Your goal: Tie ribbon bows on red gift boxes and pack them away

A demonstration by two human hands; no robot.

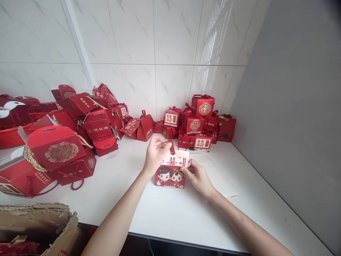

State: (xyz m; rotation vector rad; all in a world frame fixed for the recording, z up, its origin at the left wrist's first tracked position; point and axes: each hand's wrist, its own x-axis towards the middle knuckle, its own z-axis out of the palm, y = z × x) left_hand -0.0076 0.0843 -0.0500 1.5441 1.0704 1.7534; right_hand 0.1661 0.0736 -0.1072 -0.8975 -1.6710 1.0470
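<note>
A small red and white wedding candy box [170, 179] stands upright on the white table [149, 217], its front printed with two cartoon figures below a double-happiness character. At its upper left, my left hand [157, 154] is closed, thumb and fingers pinching a dark red strip [172, 147] at the top. The strip's lower end is by the box's pale upper edge; I cannot tell whether it is a handle or a flap. My right hand [199, 177] grips the box's right side, thumb in front and the other fingers partly hidden.
Many red gift boxes [61, 149] lie heaped on the left. Finished-looking boxes with ribbons [203, 105] are stacked at the back right. Behind my right hand lie a paper with writing [201, 159] and a pen [201, 150]. An open cardboard carton [34, 217] sits at the lower left.
</note>
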